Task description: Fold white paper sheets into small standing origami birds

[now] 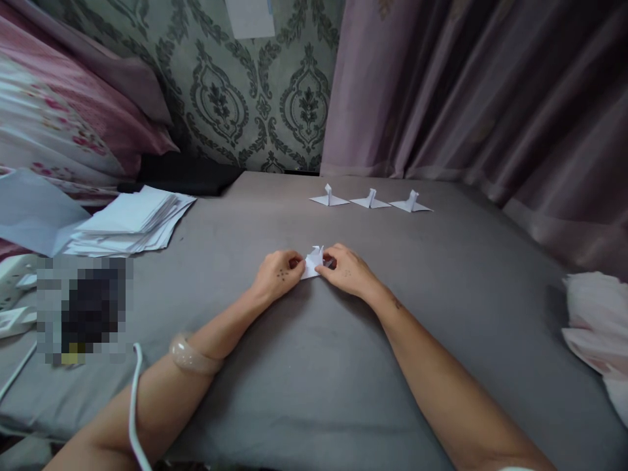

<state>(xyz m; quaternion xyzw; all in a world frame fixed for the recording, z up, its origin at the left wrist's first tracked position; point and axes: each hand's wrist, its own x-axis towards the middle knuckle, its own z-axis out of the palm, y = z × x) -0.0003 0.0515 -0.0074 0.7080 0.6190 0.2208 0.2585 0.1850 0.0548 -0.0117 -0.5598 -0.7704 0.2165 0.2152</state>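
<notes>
A small white folded-paper crane (314, 261) is pinched between my two hands, low over the middle of the grey-covered surface. My left hand (280, 271) grips its left side between thumb and fingers. On the other side, my right hand (347, 269) is closed on the right part, its thumb across the front of the paper. The fingertips hide both outer ends of the crane. Farther back, three similar paper cranes (371, 199) stand in a row with their wings spread flat.
At the left lies a stack of white paper (132, 219) beside a translucent sheet (36, 206) and a black folded item (191, 173). A white power strip (17, 281) sits at the left edge. A white cable (135, 405) crosses my left forearm. Pale cloth (596, 320) lies right.
</notes>
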